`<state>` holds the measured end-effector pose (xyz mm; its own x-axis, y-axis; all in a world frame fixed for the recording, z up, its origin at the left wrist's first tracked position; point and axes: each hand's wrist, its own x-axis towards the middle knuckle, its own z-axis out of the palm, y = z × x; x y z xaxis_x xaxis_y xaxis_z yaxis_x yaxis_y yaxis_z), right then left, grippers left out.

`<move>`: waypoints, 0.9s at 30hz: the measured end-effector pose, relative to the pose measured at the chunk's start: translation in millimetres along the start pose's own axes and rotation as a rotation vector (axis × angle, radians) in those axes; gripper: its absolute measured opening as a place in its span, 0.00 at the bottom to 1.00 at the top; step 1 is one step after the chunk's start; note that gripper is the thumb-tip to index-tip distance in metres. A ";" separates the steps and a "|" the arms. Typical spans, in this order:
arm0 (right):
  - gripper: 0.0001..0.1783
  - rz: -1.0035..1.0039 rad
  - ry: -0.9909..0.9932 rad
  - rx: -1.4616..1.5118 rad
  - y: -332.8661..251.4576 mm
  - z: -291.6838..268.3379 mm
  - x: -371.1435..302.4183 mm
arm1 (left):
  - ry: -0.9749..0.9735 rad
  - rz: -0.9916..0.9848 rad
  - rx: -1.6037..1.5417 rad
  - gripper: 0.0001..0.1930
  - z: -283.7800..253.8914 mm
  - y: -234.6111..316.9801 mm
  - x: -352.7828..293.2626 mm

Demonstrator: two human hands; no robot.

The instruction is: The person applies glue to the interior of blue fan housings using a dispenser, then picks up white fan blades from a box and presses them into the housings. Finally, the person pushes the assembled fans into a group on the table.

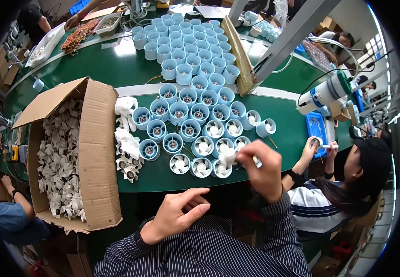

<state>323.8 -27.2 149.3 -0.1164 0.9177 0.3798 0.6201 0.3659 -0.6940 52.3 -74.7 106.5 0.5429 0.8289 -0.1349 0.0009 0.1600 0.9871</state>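
Observation:
Pinched in the fingers of my right hand (pixel 263 166) is a white fan impeller (pixel 228 157), slightly blurred, over the near row of light blue round housings. My left hand (pixel 176 213) hovers at the table's front edge, fingers loosely bent and apart, with nothing visible in it. Several near housings contain white impellers, like the housing with an impeller (pixel 180 164) at the front. Farther back, the housings (pixel 179 112) show bare motors inside. Loose impellers (pixel 130 167) lie by a crumpled white bag (pixel 127 141), left of the housings.
A large open cardboard box (pixel 100 157) full of white impellers stands at the left, over the green table's edge (pixel 163 188). More blue housings (pixel 177 39) crowd the far side. A metal post (pixel 296 37) rises at the right, where a co-worker (pixel 343 194) sits close, holding a part.

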 end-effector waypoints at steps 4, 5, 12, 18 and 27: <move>0.05 0.200 0.138 -0.036 67.5 -23.1 55.7 | -0.002 0.040 0.167 0.15 -7.9 -8.1 -14.7; 0.06 0.233 0.119 -0.077 85.5 -26.1 67.4 | 0.008 0.031 0.200 0.14 -10.2 -10.2 -18.1; 0.09 0.267 -0.003 -0.185 121.4 -3.7 93.3 | 0.165 -0.024 0.158 0.13 -36.2 -12.0 -45.2; 0.08 0.215 -0.019 -0.192 118.7 -3.3 100.7 | 0.275 -0.051 0.096 0.13 -48.4 -17.7 -53.1; 0.07 0.103 -0.153 -0.419 80.2 -13.6 97.3 | 0.325 0.066 0.241 0.12 -64.6 23.6 -89.1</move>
<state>372.7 89.4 138.9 -0.1313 0.9699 0.2049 0.8910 0.2061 -0.4045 -50.3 -110.2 136.3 0.2545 0.9656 -0.0527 0.1931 0.0027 0.9812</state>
